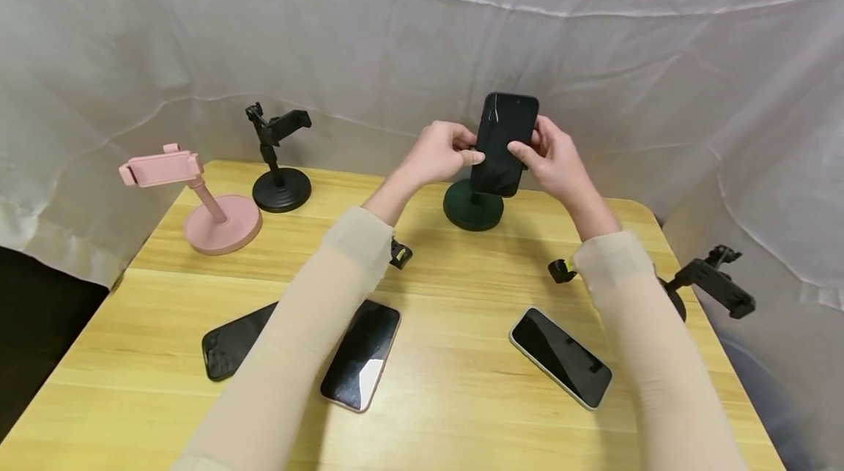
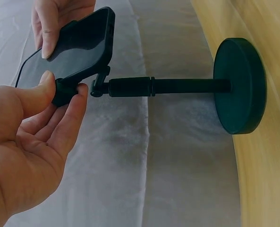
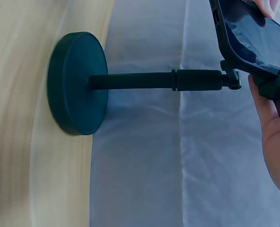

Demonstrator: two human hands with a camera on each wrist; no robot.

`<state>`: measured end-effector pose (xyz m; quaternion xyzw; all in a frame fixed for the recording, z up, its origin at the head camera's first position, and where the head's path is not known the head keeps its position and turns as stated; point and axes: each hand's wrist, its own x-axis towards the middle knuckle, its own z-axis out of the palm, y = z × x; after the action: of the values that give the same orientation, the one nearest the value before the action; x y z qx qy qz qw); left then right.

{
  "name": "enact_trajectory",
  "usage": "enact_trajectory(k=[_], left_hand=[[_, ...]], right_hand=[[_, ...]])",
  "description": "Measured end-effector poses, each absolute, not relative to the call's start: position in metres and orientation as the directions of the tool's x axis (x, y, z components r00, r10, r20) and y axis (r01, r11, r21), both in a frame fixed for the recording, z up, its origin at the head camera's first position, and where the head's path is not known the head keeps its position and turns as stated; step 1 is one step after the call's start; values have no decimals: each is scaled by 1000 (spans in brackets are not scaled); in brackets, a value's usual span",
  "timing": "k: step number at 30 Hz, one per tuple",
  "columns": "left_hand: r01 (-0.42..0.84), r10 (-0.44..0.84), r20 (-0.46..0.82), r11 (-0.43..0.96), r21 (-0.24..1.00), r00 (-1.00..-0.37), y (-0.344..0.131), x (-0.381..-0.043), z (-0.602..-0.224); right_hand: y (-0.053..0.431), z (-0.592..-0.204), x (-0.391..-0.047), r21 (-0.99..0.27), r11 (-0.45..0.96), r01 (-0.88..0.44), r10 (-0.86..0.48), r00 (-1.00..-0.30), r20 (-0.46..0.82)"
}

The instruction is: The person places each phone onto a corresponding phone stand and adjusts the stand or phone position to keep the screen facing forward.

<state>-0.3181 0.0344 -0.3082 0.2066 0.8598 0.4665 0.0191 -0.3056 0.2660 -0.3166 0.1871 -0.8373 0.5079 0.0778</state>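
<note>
A black smartphone (image 1: pixel 506 138) stands upright in the clamp of a dark green phone stand (image 1: pixel 472 209) near the table's back edge. My left hand (image 1: pixel 438 152) is at the phone's left side. In the left wrist view its thumb and fingers pinch the dark clamp end (image 2: pixel 65 92) beside the screen. On the other side my right hand (image 1: pixel 552 160) grips the phone, thumb on the screen and fingers behind. The right wrist view shows the stand's round base (image 3: pixel 78 84) and post; the right hand is partly cut off there.
A pink phone stand (image 1: pixel 224 225) and a black one (image 1: pixel 282 191) stand at the back left. Another black stand (image 1: pixel 715 284) is at the right edge, partly behind my sleeve. Three phones lie flat: one far left (image 1: pixel 231 346), one centre-left (image 1: pixel 363 354), one right (image 1: pixel 563 357).
</note>
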Motion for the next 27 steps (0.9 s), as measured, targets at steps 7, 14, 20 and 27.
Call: enact_trajectory(k=[7,14,20,27], left_hand=[[318,368,137,494,809,-920,34,-316,-308],[313,355,140,492,812,-924,33,-312,-307],[297,343,133,486,822,-930,33,-312,-307],[266,309,133,442,857,-942,37,-313,-314]], right_hand=[[264,-320,-302,-817,406,-410,-242,-910,336],[261,-321,-299,-816,416,-401,-237,-914,328],[260,-320,-298,-817,413,-404,-237,-913,332],[259,-327,-299,-830,400,-389,-185,-921,342]])
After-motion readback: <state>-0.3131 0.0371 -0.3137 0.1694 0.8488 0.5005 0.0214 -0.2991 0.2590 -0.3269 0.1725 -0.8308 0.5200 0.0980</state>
